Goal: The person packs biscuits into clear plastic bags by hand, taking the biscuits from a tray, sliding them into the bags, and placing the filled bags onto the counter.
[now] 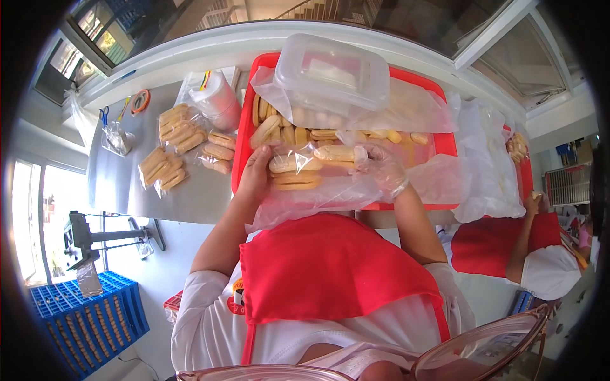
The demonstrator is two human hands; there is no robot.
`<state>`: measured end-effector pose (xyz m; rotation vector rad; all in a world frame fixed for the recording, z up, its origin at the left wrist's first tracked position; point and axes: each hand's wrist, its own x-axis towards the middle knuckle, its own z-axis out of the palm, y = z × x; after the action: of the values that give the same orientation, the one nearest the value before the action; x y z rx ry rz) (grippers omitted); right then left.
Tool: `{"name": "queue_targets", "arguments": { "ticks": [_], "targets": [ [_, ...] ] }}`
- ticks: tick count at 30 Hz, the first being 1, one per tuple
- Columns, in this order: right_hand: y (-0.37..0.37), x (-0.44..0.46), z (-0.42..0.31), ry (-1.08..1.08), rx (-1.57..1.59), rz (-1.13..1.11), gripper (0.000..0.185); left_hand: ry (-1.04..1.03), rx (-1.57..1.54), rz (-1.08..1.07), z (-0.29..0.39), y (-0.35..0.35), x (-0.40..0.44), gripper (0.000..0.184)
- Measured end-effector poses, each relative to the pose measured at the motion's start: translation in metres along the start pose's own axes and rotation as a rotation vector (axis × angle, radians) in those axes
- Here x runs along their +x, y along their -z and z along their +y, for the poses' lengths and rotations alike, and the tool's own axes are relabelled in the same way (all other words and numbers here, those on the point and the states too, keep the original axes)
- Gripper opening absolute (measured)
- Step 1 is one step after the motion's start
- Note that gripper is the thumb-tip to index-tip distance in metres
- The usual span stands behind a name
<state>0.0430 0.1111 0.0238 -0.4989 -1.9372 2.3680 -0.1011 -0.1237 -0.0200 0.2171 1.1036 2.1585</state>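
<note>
My bare left hand (256, 173) is closed on the edge of a clear plastic bag (293, 171). Ladyfinger biscuits lie stacked inside that bag, over the near left part of a red tray (240, 143). In a clear plastic glove, my right hand (385, 170) pinches one end of a ladyfinger (334, 153), which points left at the bag's opening. More loose ladyfingers (289, 135) lie in the tray just beyond my hands, partly covered by translucent sheets (419, 105).
A plastic container (333, 70) sits over the tray's far side. To the left are packed biscuit bags (162, 168), a plastic roll (216, 101), orange tape (140, 101) and scissors (103, 115). A co-worker (540, 254) stands at right beside another red tray (526, 171). Blue crates (95, 317) stand lower left.
</note>
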Motion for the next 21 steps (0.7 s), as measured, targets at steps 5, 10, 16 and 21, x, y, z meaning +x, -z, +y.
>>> {"name": "queue_targets", "arguments": {
  "ticks": [5,10,16,21],
  "targets": [
    [0.003,-0.001,-0.011,-0.037,-0.033,-0.066,0.036,0.033,-0.042,0.007,0.002,0.0,0.0,0.037],
    [-0.013,0.004,-0.001,0.014,0.15,0.085,0.035,0.021,0.01,-0.011,0.007,-0.012,-0.005,0.042],
    [-0.025,0.022,0.007,0.202,0.132,0.203,0.026,0.076,-0.156,-0.069,0.012,-0.021,-0.008,0.054],
    [-0.033,0.031,0.009,0.223,0.158,0.223,0.023,0.056,-0.247,-0.335,-0.013,-0.01,-0.006,0.075]
  ]
}}
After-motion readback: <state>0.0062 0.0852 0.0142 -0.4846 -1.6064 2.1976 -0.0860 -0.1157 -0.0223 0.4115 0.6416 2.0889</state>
